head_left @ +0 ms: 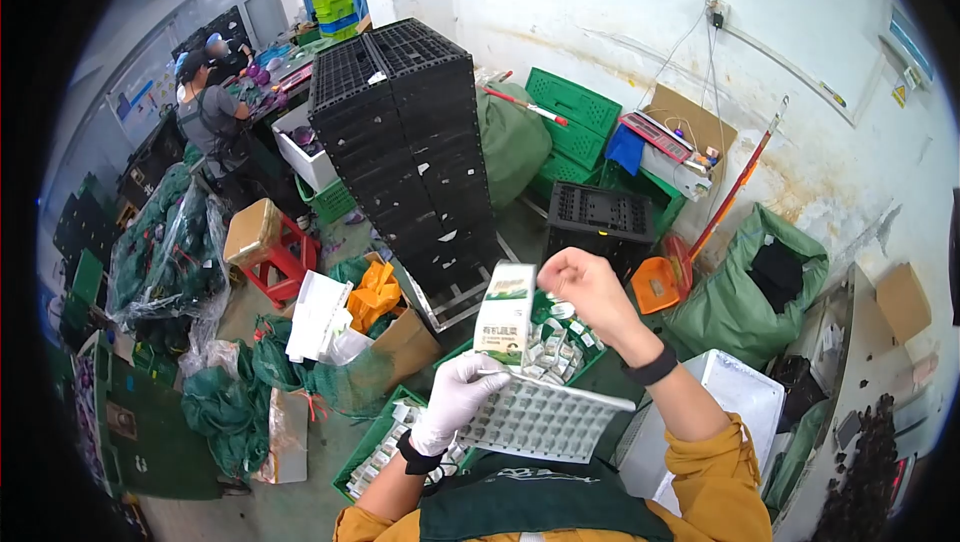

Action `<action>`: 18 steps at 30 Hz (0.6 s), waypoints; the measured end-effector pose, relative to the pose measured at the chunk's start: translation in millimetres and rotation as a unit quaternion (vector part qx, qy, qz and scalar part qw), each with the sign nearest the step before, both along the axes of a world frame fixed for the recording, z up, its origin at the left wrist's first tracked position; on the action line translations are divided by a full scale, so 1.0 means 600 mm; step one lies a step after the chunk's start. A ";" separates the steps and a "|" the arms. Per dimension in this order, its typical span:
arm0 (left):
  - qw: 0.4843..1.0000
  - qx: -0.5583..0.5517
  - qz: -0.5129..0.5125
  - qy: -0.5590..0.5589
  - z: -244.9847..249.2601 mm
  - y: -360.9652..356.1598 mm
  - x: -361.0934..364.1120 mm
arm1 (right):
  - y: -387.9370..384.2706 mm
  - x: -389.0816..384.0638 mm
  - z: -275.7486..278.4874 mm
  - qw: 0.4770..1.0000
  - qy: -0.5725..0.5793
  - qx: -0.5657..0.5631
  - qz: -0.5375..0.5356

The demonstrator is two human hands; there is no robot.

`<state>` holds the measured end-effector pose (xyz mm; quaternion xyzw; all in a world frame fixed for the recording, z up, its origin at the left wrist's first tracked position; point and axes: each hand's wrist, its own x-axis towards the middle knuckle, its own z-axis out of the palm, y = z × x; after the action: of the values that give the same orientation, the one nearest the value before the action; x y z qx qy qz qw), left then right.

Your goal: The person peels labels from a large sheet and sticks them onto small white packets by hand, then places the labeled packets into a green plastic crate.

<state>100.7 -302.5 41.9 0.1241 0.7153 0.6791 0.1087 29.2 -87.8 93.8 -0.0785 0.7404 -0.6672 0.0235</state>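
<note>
My left hand (462,400), in a white glove, is closed on a green and white printed carton (505,314) at its lower edge. A grey sheet with rows of small raised squares (545,419) hangs beside the same hand, in front of my apron. My bare right hand (590,287) is raised just right of the carton's top, its fingers curled together; whether they hold anything is too small to tell. Below it, a green crate holds many small white packets (555,352). Another green crate with white packets (382,452) is at lower left, partly behind my left arm.
A tall stack of black crates (410,162) stands ahead. To the left are a red stool (283,272) and an open cardboard box (412,342). A white bin (735,402) and a green sack (750,292) are at right. Two people (215,117) are at far left.
</note>
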 end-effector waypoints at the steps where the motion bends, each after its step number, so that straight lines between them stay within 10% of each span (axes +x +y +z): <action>1: 0.999 -0.018 0.022 0.032 0.003 0.000 -0.003 | -0.007 0.012 0.006 0.998 0.024 0.028 0.044; 7: 0.998 0.018 0.049 0.041 0.009 0.003 -0.005 | -0.079 0.064 -0.001 0.964 0.213 0.139 0.078; 9: 0.998 0.013 0.052 0.045 0.010 -0.003 -0.009 | -0.082 0.055 -0.009 0.919 0.318 0.209 -0.098; 12: 0.998 0.020 0.052 0.040 0.013 -0.009 -0.013 | -0.056 0.053 0.026 0.954 0.084 0.287 -0.019; 18: 0.998 0.048 -0.030 0.024 0.008 -0.002 -0.012 | -0.059 0.021 -0.015 0.993 0.005 -0.101 0.056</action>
<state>93.6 -303.6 46.5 0.1671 0.6803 0.7058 0.1056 41.9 -122.9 84.8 -0.1250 0.6640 -0.7356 0.0492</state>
